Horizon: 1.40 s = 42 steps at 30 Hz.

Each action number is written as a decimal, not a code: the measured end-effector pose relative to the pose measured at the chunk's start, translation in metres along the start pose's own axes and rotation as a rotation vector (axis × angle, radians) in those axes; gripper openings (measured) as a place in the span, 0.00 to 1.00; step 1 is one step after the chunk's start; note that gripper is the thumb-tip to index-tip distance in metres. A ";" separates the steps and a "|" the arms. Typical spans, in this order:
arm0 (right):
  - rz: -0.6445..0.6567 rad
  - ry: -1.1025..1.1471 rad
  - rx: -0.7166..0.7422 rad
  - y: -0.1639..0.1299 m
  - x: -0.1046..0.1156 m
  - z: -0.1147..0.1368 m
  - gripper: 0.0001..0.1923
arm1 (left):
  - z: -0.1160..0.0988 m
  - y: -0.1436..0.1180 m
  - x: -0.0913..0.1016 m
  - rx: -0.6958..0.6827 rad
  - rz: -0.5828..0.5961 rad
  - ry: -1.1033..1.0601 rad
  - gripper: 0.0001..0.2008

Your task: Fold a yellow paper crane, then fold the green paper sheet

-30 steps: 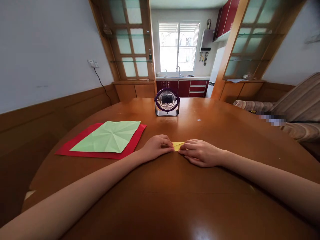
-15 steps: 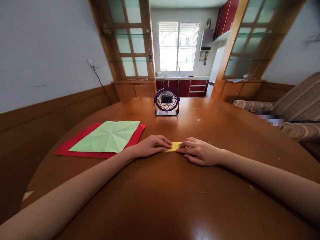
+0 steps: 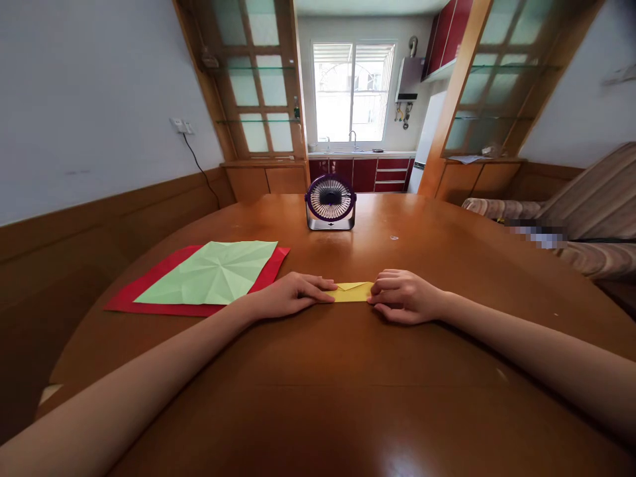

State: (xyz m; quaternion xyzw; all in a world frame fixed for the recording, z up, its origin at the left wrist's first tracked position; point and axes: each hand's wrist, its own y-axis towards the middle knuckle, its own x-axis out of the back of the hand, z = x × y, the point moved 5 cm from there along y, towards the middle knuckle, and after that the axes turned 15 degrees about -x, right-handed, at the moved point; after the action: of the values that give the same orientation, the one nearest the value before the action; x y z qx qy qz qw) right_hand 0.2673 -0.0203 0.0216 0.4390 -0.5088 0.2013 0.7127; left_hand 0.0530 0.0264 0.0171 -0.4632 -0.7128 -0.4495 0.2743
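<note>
A small folded yellow paper [image 3: 354,292] lies flat on the brown wooden table [image 3: 348,384], a little beyond its middle. My left hand [image 3: 288,296] rests palm down on the paper's left end, fingers stretched along it. My right hand [image 3: 403,296] presses its fingertips onto the paper's right end, fingers curled. The middle strip of the paper shows between the two hands, with a folded flap edge visible on top.
A creased light green sheet [image 3: 213,271] lies on a larger red sheet [image 3: 149,295] at the left of the table. A small purple desk fan [image 3: 330,202] stands at the far edge. A striped sofa [image 3: 586,218] is on the right.
Both hands have slid apart along the yellow paper, the left one leftward and the right one rightward, so more of the paper shows between them.
</note>
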 end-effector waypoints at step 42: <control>-0.092 0.194 -0.266 0.015 -0.008 -0.003 0.08 | -0.015 0.029 -0.017 0.146 -0.096 0.482 0.13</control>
State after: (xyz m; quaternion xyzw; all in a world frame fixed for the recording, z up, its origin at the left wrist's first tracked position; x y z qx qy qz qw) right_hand 0.2549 -0.0084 0.0199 0.3423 -0.4390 0.1409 0.8187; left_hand 0.0862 0.0107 0.0213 -0.2871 -0.6785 -0.5071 0.4472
